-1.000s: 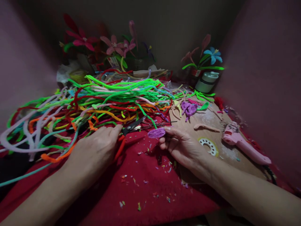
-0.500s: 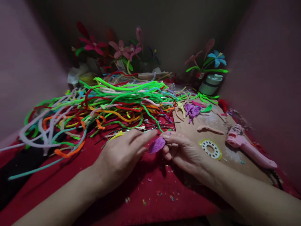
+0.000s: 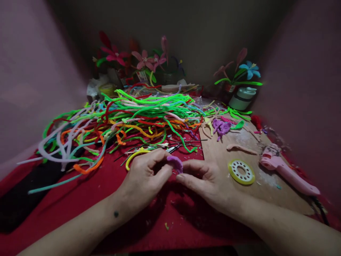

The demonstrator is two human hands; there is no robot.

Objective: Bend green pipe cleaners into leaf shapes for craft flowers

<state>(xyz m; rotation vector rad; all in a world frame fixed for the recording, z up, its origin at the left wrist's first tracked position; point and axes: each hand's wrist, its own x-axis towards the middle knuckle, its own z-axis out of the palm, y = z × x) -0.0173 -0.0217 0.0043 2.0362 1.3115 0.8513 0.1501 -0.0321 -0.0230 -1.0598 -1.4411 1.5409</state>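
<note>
Purple piece point(image 3: 176, 163) is gripped at opposite edges by left hand point(image 3: 147, 173) and right hand point(image 3: 206, 177), likely for steadiness, pink tool point(image 3: 294, 177) rightward.

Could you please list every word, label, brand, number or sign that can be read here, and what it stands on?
No text can be read.
White label below the pink flower: too small and dim.
Small label below the blue flower: too small.
Red patch on the pink glue gun: blurred; I cannot tell whether it bears lettering.
</note>
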